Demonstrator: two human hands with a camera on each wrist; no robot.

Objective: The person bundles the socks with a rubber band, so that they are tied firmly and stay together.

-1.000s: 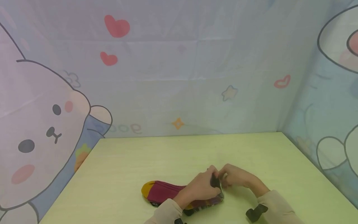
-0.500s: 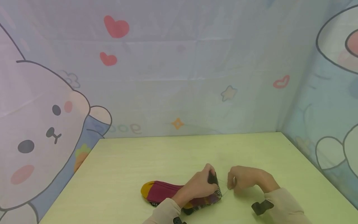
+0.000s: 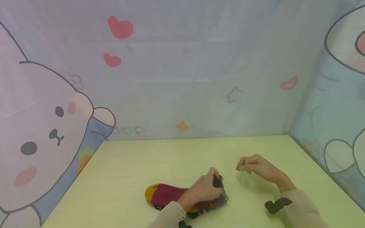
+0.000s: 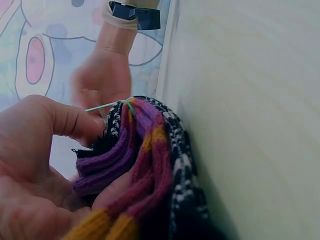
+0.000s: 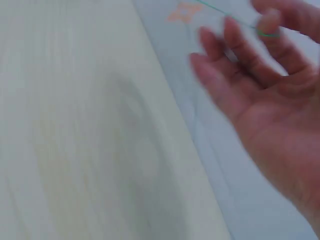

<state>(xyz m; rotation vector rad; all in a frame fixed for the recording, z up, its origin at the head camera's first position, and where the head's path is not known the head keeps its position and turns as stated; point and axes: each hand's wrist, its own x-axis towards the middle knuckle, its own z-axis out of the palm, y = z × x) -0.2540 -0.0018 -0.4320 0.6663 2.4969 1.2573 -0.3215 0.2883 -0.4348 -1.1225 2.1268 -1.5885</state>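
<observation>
A pair of folded socks (image 3: pixel 168 193) lies on the table, maroon with a mustard toe over a black-and-white patterned layer. My left hand (image 3: pixel 203 190) grips their cuff end, thumb and fingers closed around the bunched edge. In the left wrist view, the purple, maroon and mustard knit (image 4: pixel 150 150) shows between the fingers. A thin green rubber band (image 4: pixel 102 106) crosses the sock end and stretches toward my right hand (image 3: pixel 260 167). That hand is raised to the right of the socks and pinches the band (image 5: pixel 225 13) at its thumb and fingertip, the other fingers loosely bent.
The pale yellow-green table (image 3: pixel 137 164) extends around the socks. A cartoon-printed cloth (image 3: pixel 182 69) hangs behind its back edge and along both sides. Dark devices are strapped on both wrists, with the right one (image 3: pixel 277 205) over a beige sleeve.
My right hand has drawn away from the sock end, rightward and then up and back, with the band stretched out. The left hand and socks have stayed nearly in place.
</observation>
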